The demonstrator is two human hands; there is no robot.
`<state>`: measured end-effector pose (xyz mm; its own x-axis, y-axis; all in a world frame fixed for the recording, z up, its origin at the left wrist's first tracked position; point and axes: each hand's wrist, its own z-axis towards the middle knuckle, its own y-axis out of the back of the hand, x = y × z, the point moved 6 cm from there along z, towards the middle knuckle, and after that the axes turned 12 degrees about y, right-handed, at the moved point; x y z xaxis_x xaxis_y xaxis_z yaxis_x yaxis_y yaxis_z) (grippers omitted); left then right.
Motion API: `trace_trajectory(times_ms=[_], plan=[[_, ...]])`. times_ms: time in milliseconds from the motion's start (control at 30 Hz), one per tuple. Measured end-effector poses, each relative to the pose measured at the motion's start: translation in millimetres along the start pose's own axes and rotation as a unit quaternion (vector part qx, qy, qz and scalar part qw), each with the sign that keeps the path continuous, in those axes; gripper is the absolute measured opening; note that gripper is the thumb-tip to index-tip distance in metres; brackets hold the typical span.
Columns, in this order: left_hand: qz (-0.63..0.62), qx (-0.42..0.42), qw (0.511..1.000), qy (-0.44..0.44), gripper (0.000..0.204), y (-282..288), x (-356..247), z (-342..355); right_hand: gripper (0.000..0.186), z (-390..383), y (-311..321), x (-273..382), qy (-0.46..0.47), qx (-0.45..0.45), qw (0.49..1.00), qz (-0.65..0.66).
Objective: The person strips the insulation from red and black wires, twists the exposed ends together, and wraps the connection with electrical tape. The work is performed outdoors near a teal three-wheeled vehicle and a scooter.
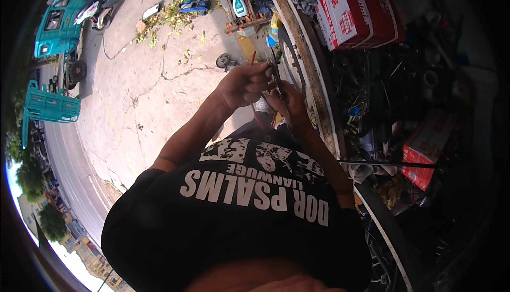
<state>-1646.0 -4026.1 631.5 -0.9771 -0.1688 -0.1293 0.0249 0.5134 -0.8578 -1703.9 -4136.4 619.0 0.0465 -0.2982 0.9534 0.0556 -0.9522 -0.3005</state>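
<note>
In front of my black shirt my two hands are close together. My left hand (246,85) is closed, fingers curled, around a thin red cable-like strand (253,58). The strand stands up above the fist, and a red length shows again below it. To its right, my right hand (291,103) is closed round a long, narrow, dark metal piece (276,74), whose exact kind I cannot make out. That piece slants upward past my left fingertips, which are at or against it. Shadow and overlap hide where the strand and the metal meet.
A rusty, pale metal edge (304,33) curves along my right. Beyond it lie dark clutter and a red-and-white carton (356,9). Ahead, a spray bottle (237,3) stands in a small rack. A teal three-wheeler (57,25) is parked at far left.
</note>
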Motion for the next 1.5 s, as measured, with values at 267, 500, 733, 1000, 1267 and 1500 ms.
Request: trace_trajectory(times_ms=[267, 500, 733, 1000, 1267, 1500], plan=[[-0.060, 0.041, 0.997, -0.015, 0.021, -7, 6, 1, 0.026, -7, -17, 2, -0.127, -0.101, 0.892, 0.423], [0.110, -0.036, 0.991, -0.059, 0.021, -10, 4, -3, 0.032, 8, 30, 10, 0.053, -0.020, 0.995, -0.079], [0.130, -0.056, 0.988, -0.060, 0.022, -12, 0, 3, 0.042, 9, 23, 30, 0.144, 0.037, 0.950, -0.274], [0.112, -0.056, 0.991, -0.057, 0.018, -18, -1, 3, 0.042, 11, 26, 36, 0.135, 0.064, 0.941, -0.304], [0.063, 0.020, 0.998, -0.016, 0.021, -16, 7, 5, 0.042, 1, 21, 26, 0.023, 0.039, 0.984, -0.173], [-0.010, 0.037, 0.999, -0.015, 0.022, -16, 16, 8, 0.030, -14, 7, 14, 0.013, -0.014, 1.000, 0.003]])
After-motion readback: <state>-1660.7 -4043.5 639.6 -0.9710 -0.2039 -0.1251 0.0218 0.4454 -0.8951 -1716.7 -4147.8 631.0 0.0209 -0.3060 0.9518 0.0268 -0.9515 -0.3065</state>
